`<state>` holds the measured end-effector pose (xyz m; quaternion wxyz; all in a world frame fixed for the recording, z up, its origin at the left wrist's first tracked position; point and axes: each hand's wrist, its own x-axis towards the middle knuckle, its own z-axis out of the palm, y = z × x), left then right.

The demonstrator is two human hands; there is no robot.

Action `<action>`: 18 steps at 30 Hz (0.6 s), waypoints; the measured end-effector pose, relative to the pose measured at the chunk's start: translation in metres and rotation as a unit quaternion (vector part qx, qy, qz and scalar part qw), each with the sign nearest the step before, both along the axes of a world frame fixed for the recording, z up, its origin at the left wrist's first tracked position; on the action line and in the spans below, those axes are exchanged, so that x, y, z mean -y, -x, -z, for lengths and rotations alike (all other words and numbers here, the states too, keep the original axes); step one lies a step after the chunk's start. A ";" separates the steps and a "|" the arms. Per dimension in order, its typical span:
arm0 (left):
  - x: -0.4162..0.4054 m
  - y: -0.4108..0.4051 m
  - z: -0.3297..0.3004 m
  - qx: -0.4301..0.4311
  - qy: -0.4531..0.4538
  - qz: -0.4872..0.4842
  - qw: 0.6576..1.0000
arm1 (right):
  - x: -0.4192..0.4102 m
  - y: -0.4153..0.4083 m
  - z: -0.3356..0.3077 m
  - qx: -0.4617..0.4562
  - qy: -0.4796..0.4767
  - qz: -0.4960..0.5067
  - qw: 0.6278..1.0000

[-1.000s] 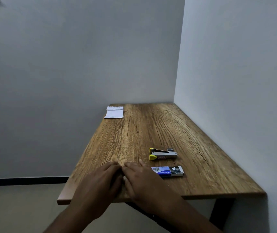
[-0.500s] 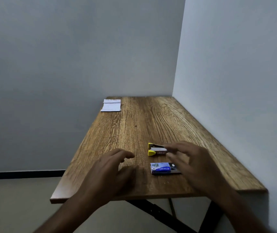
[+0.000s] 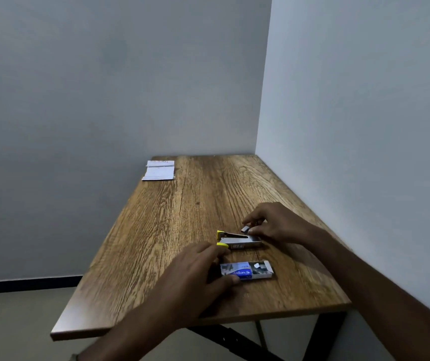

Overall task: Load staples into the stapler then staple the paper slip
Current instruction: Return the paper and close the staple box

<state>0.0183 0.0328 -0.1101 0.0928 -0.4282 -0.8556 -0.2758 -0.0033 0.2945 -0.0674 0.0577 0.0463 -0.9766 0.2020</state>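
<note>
A small silver stapler (image 3: 238, 241) with yellow ends lies on the wooden table (image 3: 172, 220), near the front. My right hand (image 3: 274, 225) pinches its rear end, where the grey pusher sticks up. My left hand (image 3: 195, 272) hovers spread just left of it, fingertips at the yellow front tip, thumb near the box. A blue staple box (image 3: 246, 270) lies open in front of the stapler, with staples showing inside. The white paper slip (image 3: 159, 170) rests at the table's far left corner, apart from both hands.
The table stands in a corner, with a wall along its right side and one behind it. Its left and front edges drop off to the floor. Black metal legs show under the front edge.
Both hands left the table's front edge. My right hand reached forward and took hold of the stapler's rear. My left hand moved up to its yellow tip.
</note>
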 end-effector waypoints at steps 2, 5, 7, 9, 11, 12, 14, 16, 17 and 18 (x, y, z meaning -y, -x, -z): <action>0.000 0.000 0.001 -0.008 0.001 0.000 1.000 | 0.000 0.003 0.001 -0.009 -0.002 -0.007 1.000; -0.001 0.001 0.002 -0.019 0.007 0.002 1.000 | -0.004 0.002 0.008 -0.035 0.024 0.012 0.999; -0.001 0.001 0.002 -0.025 0.011 0.004 1.000 | -0.006 0.001 0.014 -0.039 0.037 0.025 0.998; -0.002 0.002 0.003 -0.033 0.016 0.005 0.999 | -0.008 0.001 0.018 -0.037 0.064 0.028 0.997; -0.002 0.002 0.003 -0.038 0.022 0.007 0.999 | -0.007 0.003 0.018 -0.037 0.089 0.028 0.995; -0.002 0.002 0.003 -0.038 0.023 0.007 0.999 | -0.004 0.006 0.017 -0.036 0.089 0.022 0.995; -0.002 0.001 0.003 -0.041 0.025 0.005 0.999 | 0.002 0.013 0.016 -0.031 0.068 0.006 0.997; -0.003 0.000 0.004 -0.048 0.026 -0.002 0.999 | 0.007 0.021 0.013 -0.031 0.025 -0.016 0.999; -0.003 0.000 0.004 -0.050 0.026 -0.004 0.998 | 0.008 0.023 0.011 -0.031 0.009 -0.025 0.999; -0.003 0.000 0.004 -0.052 0.026 -0.005 0.998 | 0.009 0.025 0.010 -0.027 0.002 -0.032 0.999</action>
